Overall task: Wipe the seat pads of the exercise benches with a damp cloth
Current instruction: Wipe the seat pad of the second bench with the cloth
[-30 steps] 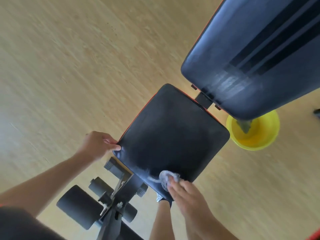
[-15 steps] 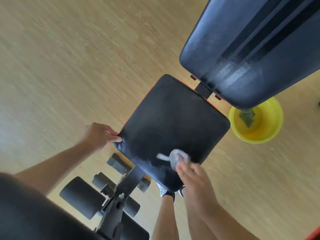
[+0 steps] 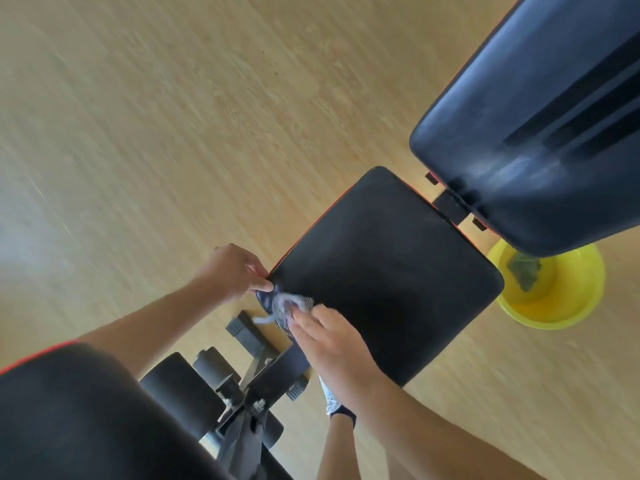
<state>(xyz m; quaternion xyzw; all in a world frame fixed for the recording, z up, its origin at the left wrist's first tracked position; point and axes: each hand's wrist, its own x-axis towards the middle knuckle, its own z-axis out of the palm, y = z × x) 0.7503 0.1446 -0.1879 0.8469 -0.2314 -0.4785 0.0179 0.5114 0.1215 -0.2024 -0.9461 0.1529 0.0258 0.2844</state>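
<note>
The black seat pad (image 3: 391, 268) of an exercise bench fills the middle of the view, with an orange edge along its left side. My right hand (image 3: 332, 344) presses a small grey cloth (image 3: 287, 304) onto the pad's near left corner. My left hand (image 3: 235, 271) grips that same corner from the left, thumb on the pad's edge. The bench's dark backrest pad (image 3: 540, 133) rises at the upper right, with pale streaks on its lower part.
A yellow basin (image 3: 561, 299) with a greenish cloth (image 3: 524, 270) in it stands on the wooden floor (image 3: 173, 116), partly under the backrest. Black foam leg rollers (image 3: 180, 393) and the metal frame (image 3: 256, 375) lie below the seat. My foot (image 3: 334, 403) is beside the frame.
My right hand has slid the cloth leftward along the seat pad's near edge, from the right part to the left corner beside my left hand. The view has shifted a little.
</note>
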